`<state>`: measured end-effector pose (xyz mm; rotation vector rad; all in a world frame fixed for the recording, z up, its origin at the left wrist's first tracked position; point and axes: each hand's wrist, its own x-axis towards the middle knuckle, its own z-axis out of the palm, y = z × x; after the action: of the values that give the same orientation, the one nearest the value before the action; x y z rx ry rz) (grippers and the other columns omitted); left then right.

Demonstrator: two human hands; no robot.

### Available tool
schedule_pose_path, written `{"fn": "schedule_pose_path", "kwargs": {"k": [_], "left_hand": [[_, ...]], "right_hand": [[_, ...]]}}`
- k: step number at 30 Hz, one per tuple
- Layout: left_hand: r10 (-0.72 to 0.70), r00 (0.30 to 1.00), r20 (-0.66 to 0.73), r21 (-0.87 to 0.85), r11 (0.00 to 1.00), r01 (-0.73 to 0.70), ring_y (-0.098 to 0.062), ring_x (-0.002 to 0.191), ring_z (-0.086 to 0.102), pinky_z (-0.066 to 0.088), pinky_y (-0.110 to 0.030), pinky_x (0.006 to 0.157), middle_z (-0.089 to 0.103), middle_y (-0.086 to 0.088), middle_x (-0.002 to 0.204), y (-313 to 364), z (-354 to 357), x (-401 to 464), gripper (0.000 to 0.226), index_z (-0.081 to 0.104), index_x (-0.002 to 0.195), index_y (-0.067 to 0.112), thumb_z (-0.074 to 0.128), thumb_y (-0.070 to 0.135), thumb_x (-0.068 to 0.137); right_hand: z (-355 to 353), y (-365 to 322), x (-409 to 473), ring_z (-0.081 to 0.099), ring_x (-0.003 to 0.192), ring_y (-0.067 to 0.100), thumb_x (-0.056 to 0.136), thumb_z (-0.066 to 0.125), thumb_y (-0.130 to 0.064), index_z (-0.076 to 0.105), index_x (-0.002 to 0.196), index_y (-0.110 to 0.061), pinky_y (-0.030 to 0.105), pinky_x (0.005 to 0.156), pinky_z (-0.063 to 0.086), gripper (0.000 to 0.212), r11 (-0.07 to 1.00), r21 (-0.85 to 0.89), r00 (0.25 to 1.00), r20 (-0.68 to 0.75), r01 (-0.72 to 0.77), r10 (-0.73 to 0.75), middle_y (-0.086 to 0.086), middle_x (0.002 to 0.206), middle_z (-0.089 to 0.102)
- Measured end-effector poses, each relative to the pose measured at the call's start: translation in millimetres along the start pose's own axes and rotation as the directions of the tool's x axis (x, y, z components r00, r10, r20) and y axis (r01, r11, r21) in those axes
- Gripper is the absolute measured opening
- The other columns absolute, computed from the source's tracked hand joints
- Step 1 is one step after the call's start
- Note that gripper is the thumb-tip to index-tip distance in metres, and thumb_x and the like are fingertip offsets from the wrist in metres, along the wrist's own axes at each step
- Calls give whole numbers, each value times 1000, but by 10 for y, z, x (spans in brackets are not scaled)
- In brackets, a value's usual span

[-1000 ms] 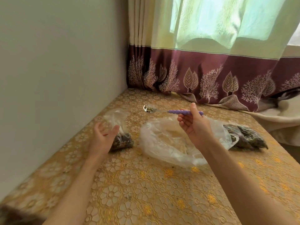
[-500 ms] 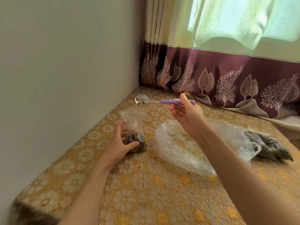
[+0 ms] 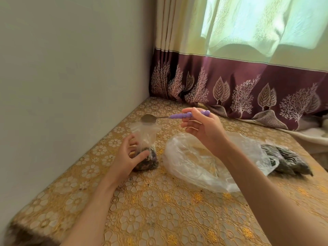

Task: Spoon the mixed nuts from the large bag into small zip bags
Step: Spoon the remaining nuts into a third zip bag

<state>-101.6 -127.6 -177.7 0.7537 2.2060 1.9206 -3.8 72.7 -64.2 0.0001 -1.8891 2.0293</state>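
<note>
A small clear zip bag [image 3: 144, 139] stands upright on the table, its bottom filled with dark mixed nuts. My left hand [image 3: 126, 158] holds it low down, fingers and thumb curled round the filled part. My right hand [image 3: 202, 128] pinches the purple beaded handle of a metal spoon [image 3: 159, 117]. The spoon's bowl hovers right over the small bag's open mouth, and I see no nuts in it. The large clear bag [image 3: 209, 166] lies crumpled to the right of the small one, under my right forearm.
Several filled dark zip bags [image 3: 287, 158] lie at the right, beyond the large bag. The table [image 3: 159, 210] has a gold flower-patterned cover. A plain wall runs along the left, and a maroon and cream curtain [image 3: 230, 82] hangs at the back.
My left hand closed round the small bag and stood it upright. The spoon moved over the bag's mouth, and the nuts seen in its bowl earlier are gone.
</note>
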Motion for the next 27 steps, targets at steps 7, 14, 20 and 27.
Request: {"fn": "schedule_pose_path", "kwargs": {"k": [7, 14, 20, 27], "left_hand": [[-2, 1000, -21, -35, 999, 1, 6, 102, 47, 39, -17, 76, 51, 24, 110, 91, 20, -59, 49, 45, 115, 46, 63, 52, 70], [-43, 990, -135, -145, 989, 23, -29, 102, 59, 53, -51, 82, 63, -7, 110, 130, 47, -83, 43, 62, 108, 22, 62, 45, 72], [-71, 987, -144, -371, 928, 13, -26, 84, 64, 56, -41, 60, 70, 4, 79, 309, 159, -114, 5, 68, 69, 34, 64, 37, 67], [26, 994, 110, -295, 956, 8, -26, 89, 62, 54, -32, 66, 66, -9, 89, 640, 737, -208, 31, 62, 77, 12, 68, 38, 61]], "right_hand": [[-41, -6, -149, 63, 69, 12, 99, 45, -22, 62, 93, -6, 21, 64, 50, 24, 995, 81, 996, -73, 56, -50, 13, 97, 73], [-465, 58, -546, 67, 64, 12, 96, 52, -28, 66, 76, -10, 18, 55, 53, 30, 999, 52, 921, -389, 8, 13, 8, 85, 75], [-922, 415, -1037, 67, 56, 15, 94, 56, -19, 65, 88, 1, 19, 48, 52, 22, 987, -118, 814, -581, -108, 20, 8, 71, 74], [-1055, 767, -1091, 67, 59, 9, 90, 63, -22, 62, 88, -11, 16, 51, 48, 11, 946, -295, 753, -651, -136, -95, -1, 66, 72]]}}
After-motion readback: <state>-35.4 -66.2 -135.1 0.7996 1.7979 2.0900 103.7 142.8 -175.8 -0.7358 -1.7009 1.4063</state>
